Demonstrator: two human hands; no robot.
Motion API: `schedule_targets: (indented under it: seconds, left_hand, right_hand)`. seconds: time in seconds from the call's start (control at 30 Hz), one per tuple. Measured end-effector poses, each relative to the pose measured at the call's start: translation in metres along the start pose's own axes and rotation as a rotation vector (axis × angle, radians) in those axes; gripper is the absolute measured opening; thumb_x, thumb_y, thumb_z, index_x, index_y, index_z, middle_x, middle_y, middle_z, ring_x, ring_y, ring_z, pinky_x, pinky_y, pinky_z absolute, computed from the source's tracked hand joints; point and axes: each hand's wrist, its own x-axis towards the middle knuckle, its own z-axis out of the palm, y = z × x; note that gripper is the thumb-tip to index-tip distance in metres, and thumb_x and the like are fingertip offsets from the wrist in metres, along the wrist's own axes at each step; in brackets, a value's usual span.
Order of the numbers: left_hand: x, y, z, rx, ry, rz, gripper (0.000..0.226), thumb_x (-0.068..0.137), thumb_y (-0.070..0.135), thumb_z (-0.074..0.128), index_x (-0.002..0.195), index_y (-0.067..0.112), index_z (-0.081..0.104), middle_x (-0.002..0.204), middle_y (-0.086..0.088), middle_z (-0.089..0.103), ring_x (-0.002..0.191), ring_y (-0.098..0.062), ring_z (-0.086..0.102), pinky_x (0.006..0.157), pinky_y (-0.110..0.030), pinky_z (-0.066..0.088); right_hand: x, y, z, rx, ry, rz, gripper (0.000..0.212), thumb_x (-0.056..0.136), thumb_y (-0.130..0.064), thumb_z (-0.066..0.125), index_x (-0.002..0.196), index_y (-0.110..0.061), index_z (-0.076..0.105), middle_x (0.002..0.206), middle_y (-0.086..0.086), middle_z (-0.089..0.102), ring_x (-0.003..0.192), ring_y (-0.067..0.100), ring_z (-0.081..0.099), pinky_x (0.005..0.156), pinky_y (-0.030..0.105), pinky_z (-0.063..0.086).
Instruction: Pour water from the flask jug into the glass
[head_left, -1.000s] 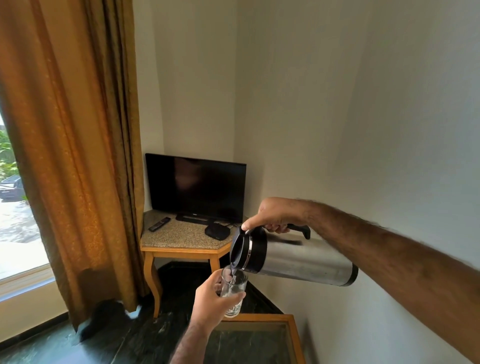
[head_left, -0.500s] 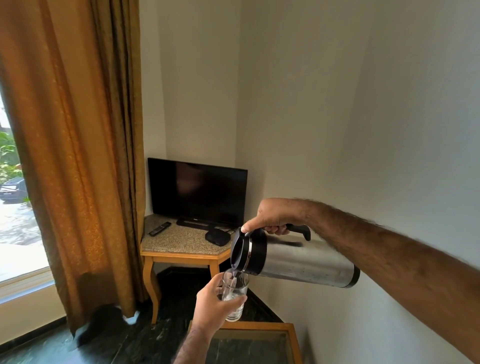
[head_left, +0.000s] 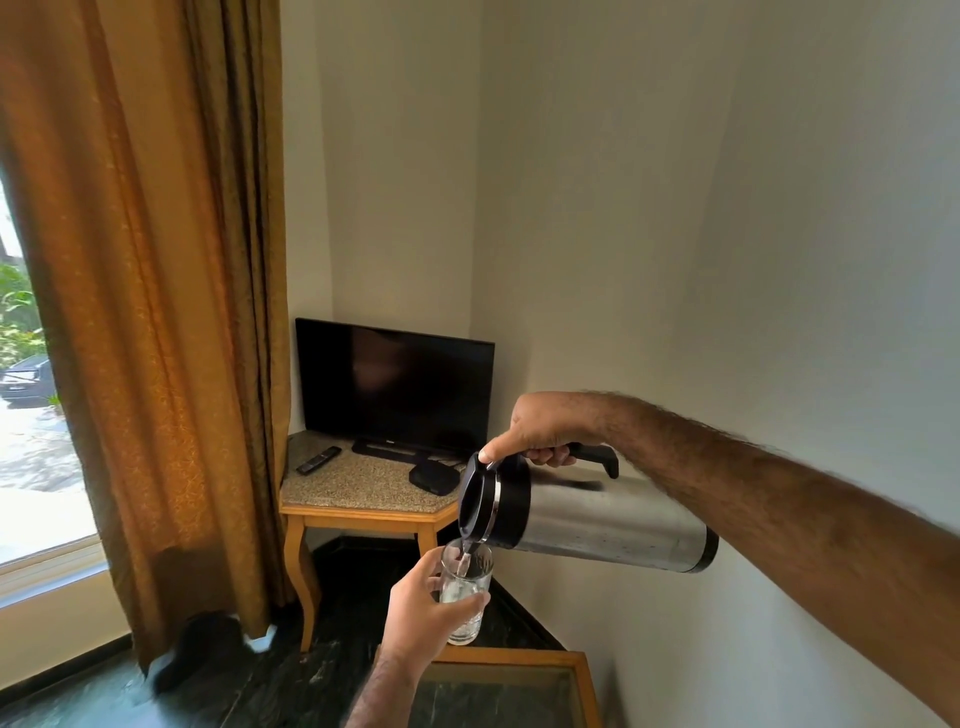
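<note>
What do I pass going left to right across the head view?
Window → curtain → remote → left hand → glass → flask jug → right forearm.

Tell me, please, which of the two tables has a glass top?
The low table beneath the left hand; its wooden frame holds glass, while the corner table has speckled stone.

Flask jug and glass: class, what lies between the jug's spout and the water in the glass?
In the head view, only a thin stream of water joins the flask jug to the glass.
</note>
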Motion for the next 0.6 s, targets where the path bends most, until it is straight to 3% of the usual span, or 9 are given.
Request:
schedule_targets:
  seconds: [0.07, 0.17, 0.27, 0.33, 0.43, 0.6]
  left_hand:
    - [0.0008, -0.0002, 0.0003, -0.002, 0.012, -0.008, 0.047, 0.070, 0.025, 0.094, 0.105, 0.044, 0.068, 0.095, 0.029, 0.075, 0.091, 0.010, 0.070, 0.057, -0.005, 0.052]
    - [0.0005, -0.0003, 0.0002, -0.001, 0.015, -0.013, 0.048, 0.071, 0.021, 0.094, 0.103, 0.045, 0.067, 0.091, 0.023, 0.077, 0.091, 0.023, 0.064, 0.057, 0.001, 0.050]
    - [0.0003, 0.0012, -0.0008, 0.005, -0.003, -0.007, 0.047, 0.071, 0.022, 0.094, 0.104, 0.043, 0.067, 0.096, 0.038, 0.072, 0.091, 0.027, 0.060, 0.057, 0.003, 0.047]
    - [0.0006, 0.0016, -0.0012, 0.002, 0.000, -0.010, 0.048, 0.071, 0.021, 0.094, 0.105, 0.042, 0.068, 0.097, 0.037, 0.072, 0.091, 0.025, 0.061, 0.058, 0.004, 0.047]
    - [0.0017, -0.0007, -0.0003, -0.003, 0.024, -0.013, 0.048, 0.071, 0.022, 0.094, 0.106, 0.042, 0.069, 0.098, 0.018, 0.077, 0.090, 0.007, 0.070, 0.054, -0.001, 0.049]
    - [0.0047, -0.0024, 0.0028, -0.008, 0.015, -0.019, 0.050, 0.071, 0.020, 0.094, 0.113, 0.034, 0.070, 0.104, 0.012, 0.076, 0.089, 0.008, 0.070, 0.054, 0.001, 0.049]
  right_hand:
    - [-0.0005, -0.0006, -0.0006, -0.008, -0.001, 0.001, 0.051, 0.085, -0.057, 0.075, 0.062, -0.014, 0.061, 0.046, -0.006, 0.055, 0.039, 0.011, 0.048, 0.043, 0.021, 0.042]
    - [-0.0019, -0.0019, -0.0015, -0.022, -0.012, -0.001, 0.051, 0.085, -0.057, 0.075, 0.061, -0.014, 0.061, 0.044, -0.006, 0.054, 0.037, 0.010, 0.047, 0.042, 0.020, 0.041]
    - [-0.0028, -0.0034, -0.0035, -0.030, 0.000, 0.002, 0.052, 0.085, -0.057, 0.075, 0.061, -0.014, 0.061, 0.045, -0.006, 0.055, 0.039, 0.011, 0.047, 0.044, 0.021, 0.042]
    - [-0.0030, -0.0044, -0.0047, -0.031, 0.007, 0.002, 0.051, 0.085, -0.057, 0.076, 0.062, -0.014, 0.061, 0.045, -0.006, 0.054, 0.039, 0.011, 0.047, 0.044, 0.021, 0.042]
    - [-0.0034, -0.0043, -0.0054, -0.035, 0.008, 0.003, 0.050, 0.085, -0.056, 0.076, 0.064, -0.013, 0.062, 0.046, -0.006, 0.055, 0.040, 0.011, 0.048, 0.044, 0.021, 0.041]
    - [-0.0036, -0.0025, -0.0052, -0.035, 0.006, 0.007, 0.051, 0.085, -0.056, 0.076, 0.064, -0.012, 0.063, 0.044, -0.006, 0.054, 0.039, 0.011, 0.047, 0.043, 0.020, 0.041]
